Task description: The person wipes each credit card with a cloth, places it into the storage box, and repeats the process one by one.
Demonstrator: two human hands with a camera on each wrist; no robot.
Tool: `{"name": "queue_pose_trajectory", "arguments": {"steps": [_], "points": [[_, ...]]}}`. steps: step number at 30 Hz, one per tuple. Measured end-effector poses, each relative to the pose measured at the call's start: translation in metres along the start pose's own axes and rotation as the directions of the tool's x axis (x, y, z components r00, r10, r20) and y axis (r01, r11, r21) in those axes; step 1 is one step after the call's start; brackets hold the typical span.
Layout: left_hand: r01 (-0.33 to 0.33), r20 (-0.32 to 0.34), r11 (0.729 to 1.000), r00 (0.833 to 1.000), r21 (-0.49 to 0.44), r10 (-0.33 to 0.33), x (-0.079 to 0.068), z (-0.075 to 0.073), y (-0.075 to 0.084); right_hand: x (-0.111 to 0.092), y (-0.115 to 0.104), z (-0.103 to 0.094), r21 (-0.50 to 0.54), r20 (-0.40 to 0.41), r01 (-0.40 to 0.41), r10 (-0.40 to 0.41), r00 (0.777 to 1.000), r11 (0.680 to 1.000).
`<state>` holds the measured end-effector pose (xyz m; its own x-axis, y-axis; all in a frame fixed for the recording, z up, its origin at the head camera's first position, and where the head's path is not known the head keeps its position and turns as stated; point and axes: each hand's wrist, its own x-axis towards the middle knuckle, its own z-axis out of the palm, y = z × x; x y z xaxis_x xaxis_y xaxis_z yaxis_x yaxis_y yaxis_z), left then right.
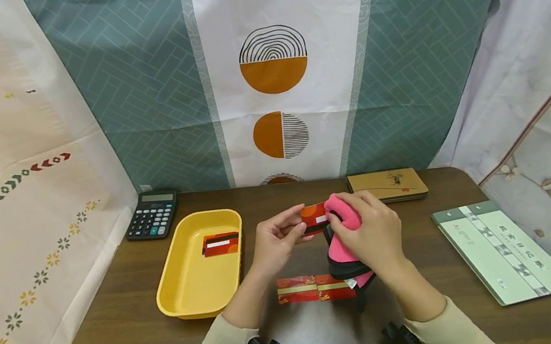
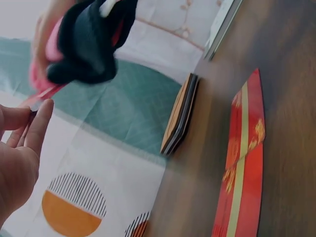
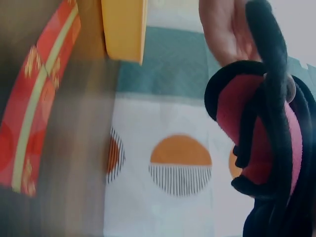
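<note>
My left hand [image 1: 273, 241] pinches a red card [image 1: 314, 217] with a dark stripe and a white strip between thumb and fingers. In my right hand [image 1: 375, 231] is a soft pink and black fabric pouch [image 1: 341, 248], gripped near its upper edge. The card's right end meets the pouch; whether it sits inside cannot be told. The right wrist view shows the pouch's black edging and a black strap [image 3: 276, 74] hanging across its pink fabric. Below the hands, red envelopes [image 1: 297, 290] with gold bands lie end to end, the right one partly covered by the pouch.
To the left stands a yellow tray [image 1: 192, 292] with similar red cards [image 1: 220, 244] inside. A calculator [image 1: 152, 216] lies behind it. Brown notebooks [image 1: 388, 185] are stacked at the back right, and a pale green notebook [image 1: 503, 251] rests on the table's right side.
</note>
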<state>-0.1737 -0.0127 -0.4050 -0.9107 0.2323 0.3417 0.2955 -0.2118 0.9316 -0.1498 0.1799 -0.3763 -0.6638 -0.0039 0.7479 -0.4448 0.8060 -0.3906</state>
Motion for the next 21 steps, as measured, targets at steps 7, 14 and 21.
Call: {"name": "queue_pose_trajectory", "arguments": {"steps": [7,14,21], "points": [[-0.006,0.015,0.997,1.000,0.076,0.005,0.000,0.008,-0.004,-0.005,-0.008,0.005,0.042,0.007,0.059,-0.059,0.998,0.997],[-0.006,-0.028,1.000,1.000,0.016,0.007,0.000,0.005,-0.004,-0.007,-0.007,0.008,0.037,-0.006,0.056,-0.056,0.998,0.998],[0.049,-0.048,0.999,0.998,0.009,-0.049,-0.002,0.000,-0.002,-0.016,-0.002,0.011,0.073,0.016,0.054,-0.055,0.998,0.996]]}}
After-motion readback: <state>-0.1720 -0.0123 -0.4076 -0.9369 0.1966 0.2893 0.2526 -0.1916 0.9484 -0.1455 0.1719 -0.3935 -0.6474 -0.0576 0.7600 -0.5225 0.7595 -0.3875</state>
